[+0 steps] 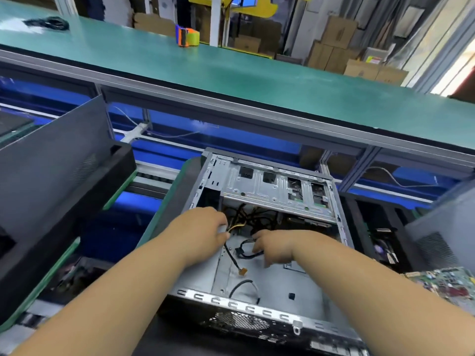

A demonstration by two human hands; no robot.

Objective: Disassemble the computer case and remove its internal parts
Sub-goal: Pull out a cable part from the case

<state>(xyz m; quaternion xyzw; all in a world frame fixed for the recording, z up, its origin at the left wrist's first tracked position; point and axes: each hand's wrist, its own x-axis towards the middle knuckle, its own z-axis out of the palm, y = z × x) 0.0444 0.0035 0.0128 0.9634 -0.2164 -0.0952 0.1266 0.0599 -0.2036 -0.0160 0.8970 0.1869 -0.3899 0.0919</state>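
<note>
Left hand (205, 228) inside the open computer case (259, 253), fingers curled on the yellow-black cable bundle (235, 227). Right hand (276, 246) grips a black cable (244, 244) on the case floor. Case lies on its side on the bench (167, 217), drive cage (277, 188) behind hands.

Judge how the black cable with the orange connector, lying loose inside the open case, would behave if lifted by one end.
The black cable curves loosely across the case floor, so it is probably floppy. Its small orange connector would likely dangle and swing, and might snag.
</note>
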